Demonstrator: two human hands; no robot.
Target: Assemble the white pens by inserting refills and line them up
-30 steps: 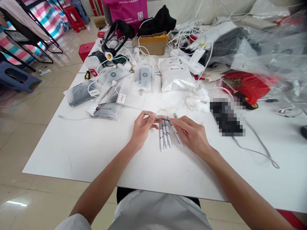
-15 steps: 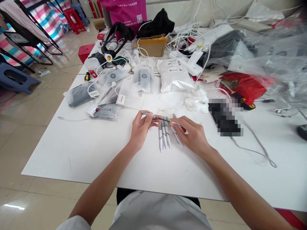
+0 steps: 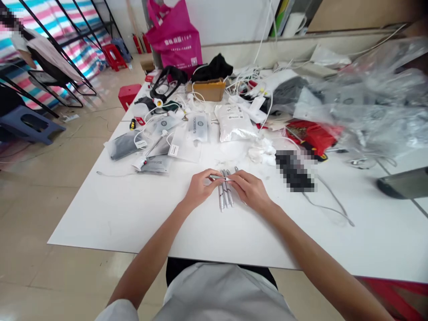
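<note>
Over the white table [image 3: 133, 214], my left hand [image 3: 199, 189] and my right hand [image 3: 249, 191] meet at a thin silver pen [image 3: 219, 178], held crosswise between their fingertips. My left fingers pinch its left end and my right fingers pinch its right end. Just beneath it several silver pens [image 3: 224, 196] lie side by side on the table, pointing away from me, partly covered by my right hand.
Grey plastic pouches [image 3: 160, 142], a silver foil bag [image 3: 234, 122], white cables, a cardboard box [image 3: 209, 89] and a pink bag [image 3: 175, 38] crowd the far table. Crumpled tissue [image 3: 262, 151], a red bag [image 3: 309, 133], clear plastic sheets and a grey cable [image 3: 331, 205] lie right.
The camera view pulled back and tilted up, showing more of the room. My hands came closer together, and the pen and its dark refill that stuck out sideways now look short between my fingertips.
</note>
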